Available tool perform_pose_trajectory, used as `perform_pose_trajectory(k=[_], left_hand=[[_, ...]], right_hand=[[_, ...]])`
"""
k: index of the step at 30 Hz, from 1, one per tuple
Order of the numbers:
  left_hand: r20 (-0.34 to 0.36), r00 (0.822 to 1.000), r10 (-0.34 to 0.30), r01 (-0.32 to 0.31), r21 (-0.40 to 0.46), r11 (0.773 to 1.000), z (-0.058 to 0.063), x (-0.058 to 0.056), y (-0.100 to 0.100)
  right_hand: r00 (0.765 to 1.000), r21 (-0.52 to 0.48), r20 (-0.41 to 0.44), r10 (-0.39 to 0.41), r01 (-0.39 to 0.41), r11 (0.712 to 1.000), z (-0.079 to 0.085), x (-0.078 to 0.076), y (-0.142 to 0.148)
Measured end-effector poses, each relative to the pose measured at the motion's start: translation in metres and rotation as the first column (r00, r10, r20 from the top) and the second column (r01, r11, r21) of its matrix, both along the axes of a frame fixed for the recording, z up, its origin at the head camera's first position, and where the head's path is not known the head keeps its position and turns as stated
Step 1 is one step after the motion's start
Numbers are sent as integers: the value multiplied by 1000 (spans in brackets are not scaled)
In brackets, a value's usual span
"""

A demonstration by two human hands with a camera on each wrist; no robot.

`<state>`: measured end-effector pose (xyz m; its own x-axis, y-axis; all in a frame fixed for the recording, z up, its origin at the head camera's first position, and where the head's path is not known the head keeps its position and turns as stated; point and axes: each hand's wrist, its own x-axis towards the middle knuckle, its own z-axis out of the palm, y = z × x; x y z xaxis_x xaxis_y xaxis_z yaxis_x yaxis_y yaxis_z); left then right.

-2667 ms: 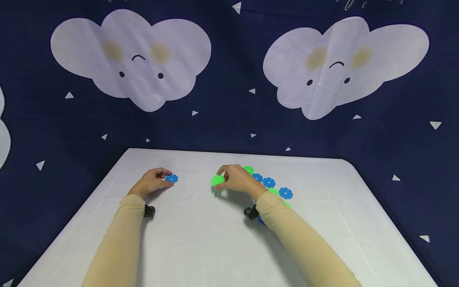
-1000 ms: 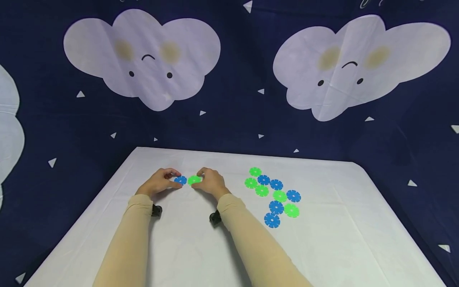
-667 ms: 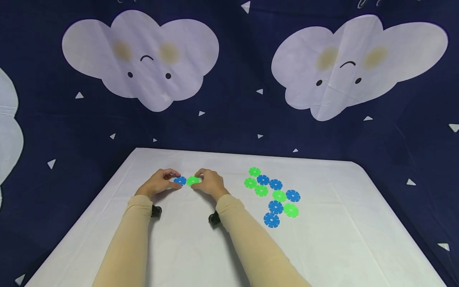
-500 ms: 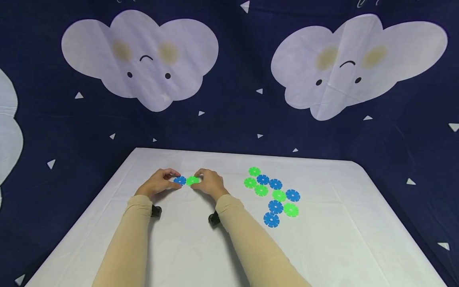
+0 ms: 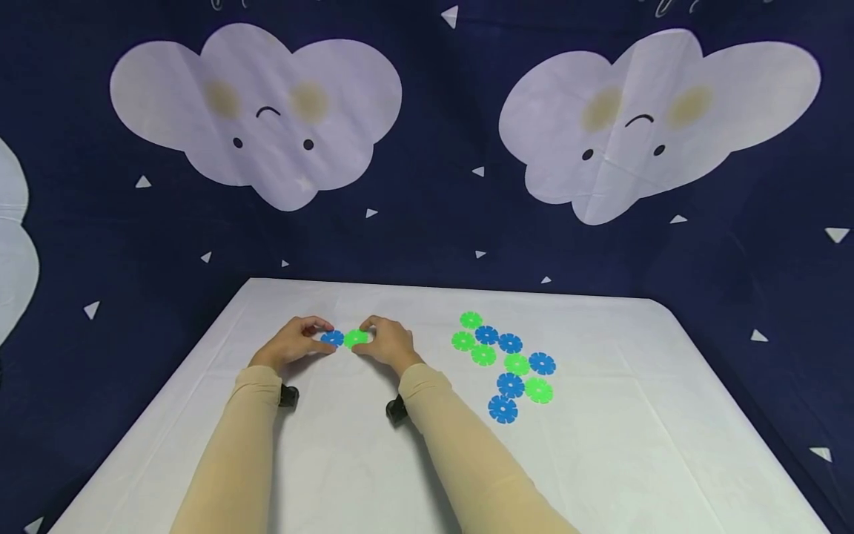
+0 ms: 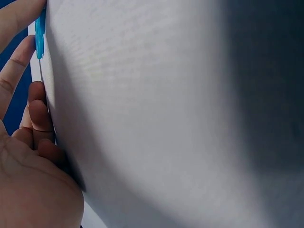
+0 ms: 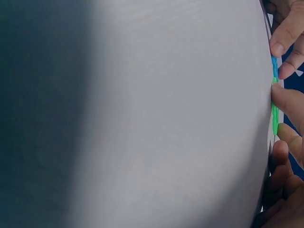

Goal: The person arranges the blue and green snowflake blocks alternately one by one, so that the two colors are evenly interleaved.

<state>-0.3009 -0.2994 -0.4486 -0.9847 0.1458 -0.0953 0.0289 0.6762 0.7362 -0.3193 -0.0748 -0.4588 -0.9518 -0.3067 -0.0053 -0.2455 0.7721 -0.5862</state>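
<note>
In the head view, my left hand (image 5: 288, 344) pinches a blue notched interlocking disc (image 5: 333, 338) between thumb and fingers at the table's back left. My right hand (image 5: 392, 344) pinches a green notched interlocking disc (image 5: 356, 339) from its right side. The two discs lie flat, side by side, with their facing edges meeting. Seen edge-on in the right wrist view, the green disc (image 7: 275, 114) sits in line with the blue disc (image 7: 275, 66), close to the white surface. The left wrist view catches only a sliver of the blue disc (image 6: 40, 35) at the fingertips.
Right of my hands, several loose notched discs lie spread on the white table (image 5: 634, 445), among them a green one (image 5: 471, 320), a blue one (image 5: 503, 409) and another blue one (image 5: 543, 363). A dark blue cloud-print cloth (image 5: 440, 133) hangs behind the table.
From beside the loose discs, my right hand has carried the green disc left to the blue disc's edge. Over the last second, both hands have stayed nearly still.
</note>
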Motion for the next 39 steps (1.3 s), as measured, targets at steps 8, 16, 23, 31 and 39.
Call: perform_pose_trajectory(k=[8, 16, 23, 31, 39], left_hand=[[20, 1000, 5, -6, 3, 1000, -1, -2, 1], [25, 1000, 6, -6, -1, 1000, -1, -5, 1], [33, 999, 15, -15, 9, 1000, -3, -3, 2], [33, 999, 18, -18, 11, 1000, -2, -4, 2], [25, 1000, 10, -10, 5, 1000, -2, -5, -1]], right_hand=[[998, -46, 59, 31, -29, 999, 1, -3, 7], [996, -92, 80, 38, -30, 995, 5, -7, 11], [997, -81, 79, 22, -15, 997, 5, -5, 9], [997, -53, 73, 13, -9, 999, 4, -7, 7], [997, -51, 69, 20, -17, 999, 5, -7, 5]])
